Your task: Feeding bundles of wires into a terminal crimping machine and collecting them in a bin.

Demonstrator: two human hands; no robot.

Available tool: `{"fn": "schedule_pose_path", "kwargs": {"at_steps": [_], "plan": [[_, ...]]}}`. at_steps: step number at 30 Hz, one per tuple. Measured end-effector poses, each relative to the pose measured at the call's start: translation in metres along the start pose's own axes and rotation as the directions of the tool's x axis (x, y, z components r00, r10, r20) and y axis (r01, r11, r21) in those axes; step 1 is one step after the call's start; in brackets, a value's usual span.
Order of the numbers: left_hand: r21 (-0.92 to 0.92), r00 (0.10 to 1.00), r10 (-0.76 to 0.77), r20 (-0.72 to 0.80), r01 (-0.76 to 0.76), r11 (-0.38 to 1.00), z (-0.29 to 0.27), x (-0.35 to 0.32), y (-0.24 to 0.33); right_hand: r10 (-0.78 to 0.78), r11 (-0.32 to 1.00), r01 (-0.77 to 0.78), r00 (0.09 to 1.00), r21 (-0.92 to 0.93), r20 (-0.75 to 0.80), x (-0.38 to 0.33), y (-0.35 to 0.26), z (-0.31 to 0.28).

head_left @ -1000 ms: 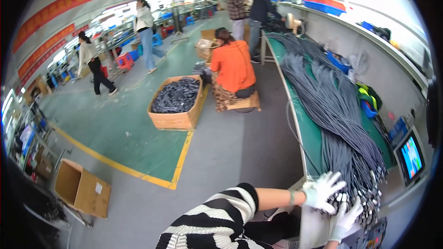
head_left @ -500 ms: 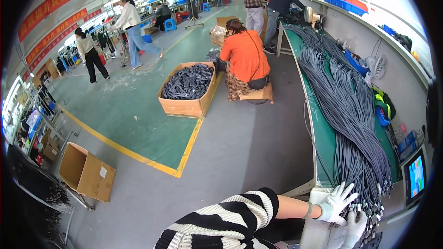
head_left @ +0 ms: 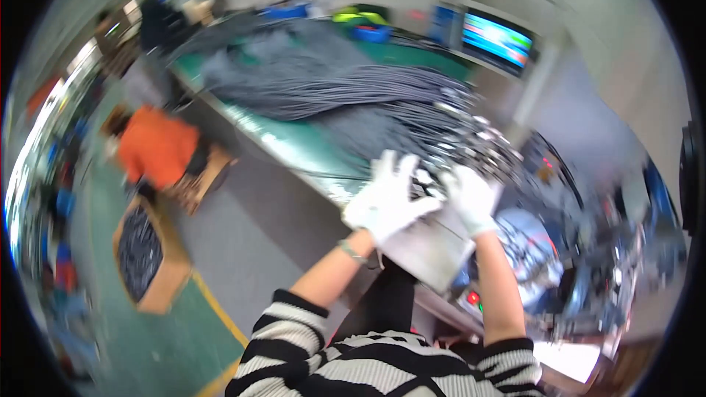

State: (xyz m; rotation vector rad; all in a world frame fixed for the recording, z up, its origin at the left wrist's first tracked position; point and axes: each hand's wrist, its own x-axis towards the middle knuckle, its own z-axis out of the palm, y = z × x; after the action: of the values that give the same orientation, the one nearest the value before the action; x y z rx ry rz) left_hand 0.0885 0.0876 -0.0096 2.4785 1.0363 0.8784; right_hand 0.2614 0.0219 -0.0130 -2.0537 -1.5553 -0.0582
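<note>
A thick bundle of dark grey cables lies along the green-topped table, its metal-tipped connector ends gathered at the near end. Both my hands wear white gloves and reach to these ends. My left hand has its fingers and thumb spread at the near edge of the bundle, beside a few small connectors. Against the right side of the same connectors rests my right hand, its fingers bent forward. Motion blur hides whether those fingers grip any ends.
Past the cables, a lit screen stands by the wall, near a blue bin. Blurred equipment fills the right side. On the left, a person in orange sits low beside a carton of dark parts.
The view has swung right and down, bringing the screen and cable ends toward the middle. Both hands are still at the cable ends, now farther apart from each other.
</note>
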Motion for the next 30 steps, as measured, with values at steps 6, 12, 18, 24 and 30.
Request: {"fn": "schedule_pose_path", "kwargs": {"at_steps": [6, 12, 18, 24, 30], "plan": [[-0.704, 0.976, -0.038, 0.214, 0.181, 0.687, 0.019, -0.011, -0.024, 0.016, 0.982, -0.053, 0.979, -0.179, -0.204, -0.109, 0.068, -0.057], [-0.034, 0.717, 0.687, -0.116, -0.694, 0.719, 0.043, -0.007, 0.100, 0.312, 0.945, -0.327, 0.880, 0.018, -0.357, -0.239, 0.146, -0.120], [0.071, 0.606, 0.781, 0.148, -0.795, 0.603, 0.145, 0.022, 0.143, 0.436, 0.894, -0.423, 0.747, 0.146, -0.503, -0.243, 0.201, -0.147], [-0.209, 0.681, 0.667, 0.301, -0.636, 0.743, 0.167, 0.030, 0.142, 0.521, 0.852, -0.470, 0.719, 0.230, -0.460, -0.239, 0.225, -0.136], [-0.152, 0.570, 0.801, 0.180, -0.789, 0.596, 0.193, 0.034, 0.113, 0.583, 0.812, -0.506, 0.715, 0.291, -0.386, -0.230, 0.233, -0.125]]}}
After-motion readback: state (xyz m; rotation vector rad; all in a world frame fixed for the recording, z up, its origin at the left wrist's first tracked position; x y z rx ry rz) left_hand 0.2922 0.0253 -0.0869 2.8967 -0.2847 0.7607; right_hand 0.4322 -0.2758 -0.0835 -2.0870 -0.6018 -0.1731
